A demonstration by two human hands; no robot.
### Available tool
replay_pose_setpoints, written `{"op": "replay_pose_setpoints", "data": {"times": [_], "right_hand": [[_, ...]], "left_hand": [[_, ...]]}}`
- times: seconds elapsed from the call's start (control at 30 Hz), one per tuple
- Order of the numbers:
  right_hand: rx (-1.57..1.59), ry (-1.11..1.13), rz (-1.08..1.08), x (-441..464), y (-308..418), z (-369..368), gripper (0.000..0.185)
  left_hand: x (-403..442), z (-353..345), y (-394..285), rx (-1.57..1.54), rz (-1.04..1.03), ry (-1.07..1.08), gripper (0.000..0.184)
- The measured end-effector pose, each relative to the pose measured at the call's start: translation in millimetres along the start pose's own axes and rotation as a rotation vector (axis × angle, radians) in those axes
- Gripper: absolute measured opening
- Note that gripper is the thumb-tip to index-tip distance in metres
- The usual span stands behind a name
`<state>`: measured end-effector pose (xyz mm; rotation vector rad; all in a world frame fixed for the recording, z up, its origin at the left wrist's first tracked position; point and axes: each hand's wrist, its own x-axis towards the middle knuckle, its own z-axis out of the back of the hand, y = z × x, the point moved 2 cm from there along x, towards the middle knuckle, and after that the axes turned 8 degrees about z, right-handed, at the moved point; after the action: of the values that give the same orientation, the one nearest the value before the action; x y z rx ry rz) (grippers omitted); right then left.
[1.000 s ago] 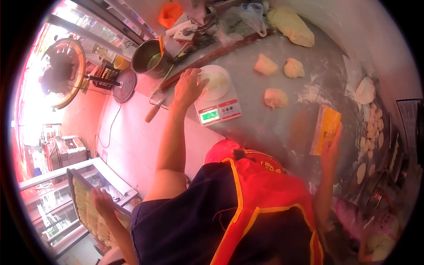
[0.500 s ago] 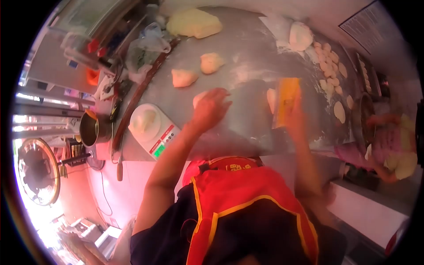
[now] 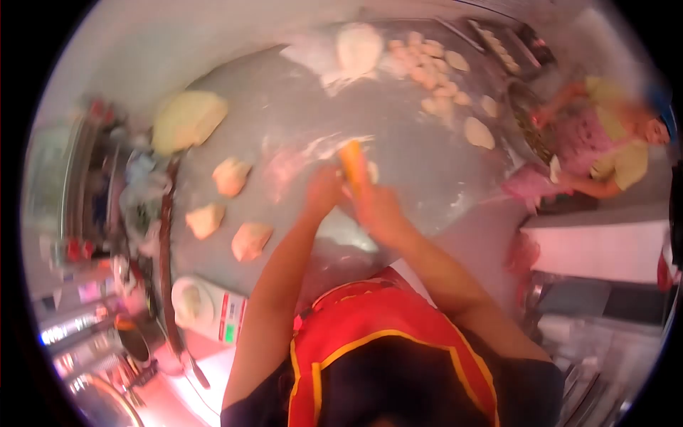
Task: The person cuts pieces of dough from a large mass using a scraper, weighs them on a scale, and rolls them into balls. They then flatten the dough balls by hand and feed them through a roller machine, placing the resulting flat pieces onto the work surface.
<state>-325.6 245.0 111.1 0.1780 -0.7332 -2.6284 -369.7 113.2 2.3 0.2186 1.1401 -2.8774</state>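
Note:
My right hand is wrapped round a yellow dough scraper, held on edge over the middle of the worktop. A small pale piece of dough shows just to the right of the scraper. Close against the scraper's left side is my left hand; its fingers are blurred and partly hidden. Three dough lumps lie to the left: an upper one, a middle one and a lower one.
A big dough mass sits at far left. White scales carry dough near the front left edge. Further back are another dough mass and several small dough pieces. At right, a co-worker stands by a large pan.
My view has turned to the right. My left hand has left the lump now lying at lower left and moved beside the scraper. My right hand still holds the scraper, now closer to the left hand.

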Motion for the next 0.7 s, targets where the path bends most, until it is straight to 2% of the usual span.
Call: {"op": "replay_pose_setpoints", "data": {"times": [0.1, 0.2, 0.3, 0.4, 0.5, 0.53, 0.57, 0.6, 0.63, 0.67, 0.7], "right_hand": [[0.077, -0.069, 0.071, 5.3, 1.2, -8.0, 0.083], [0.092, -0.03, 0.042, 16.3, -4.0, -24.0, 0.084], [0.116, -0.1, 0.056, 21.6, -4.6, -35.4, 0.089], [0.1, -0.139, 0.038, 26.9, -15.2, -38.4, 0.09], [0.085, -0.079, -0.027, 29.2, -7.8, -29.4, 0.09], [0.106, -0.159, 0.085, 30.1, -7.2, -29.7, 0.091], [0.083, -0.124, 0.06, 33.1, -7.1, -34.2, 0.089], [0.059, -0.089, 0.036, 35.4, -7.3, -38.3, 0.087], [0.157, -0.142, 0.064, 30.5, 15.5, -34.7, 0.066], [0.258, -0.186, 0.075, 24.9, 26.6, -33.4, 0.058], [0.58, -0.023, -0.119, 39.0, -9.3, -52.1, 0.058]], "left_hand": [[5.3, -12.4, 16.9, -0.139, 0.098, -0.086, 0.025], [7.6, -5.4, 12.4, -0.123, 0.211, -0.057, 0.024], [2.9, -1.1, 8.2, -0.152, 0.226, -0.062, 0.021], [-11.5, 4.6, 2.6, -0.197, 0.187, -0.086, 0.017], [-24.6, -9.6, 37.5, -0.513, -0.049, -0.299, 0.014], [-36.0, 9.7, 35.1, -0.463, 0.033, -0.293, 0.012], [-53.0, 38.6, 30.2, -0.445, 0.07, -0.307, 0.013], [-68.8, 56.0, 36.1, -0.61, 0.053, -0.385, 0.016], [-88.3, 78.9, 39.8, -0.68, 0.074, -0.411, 0.021], [-107.3, 90.4, 58.8, -0.71, 0.136, -0.427, 0.024], [-132.8, 118.9, 60.7, -0.754, 0.261, -0.411, 0.023]]}}
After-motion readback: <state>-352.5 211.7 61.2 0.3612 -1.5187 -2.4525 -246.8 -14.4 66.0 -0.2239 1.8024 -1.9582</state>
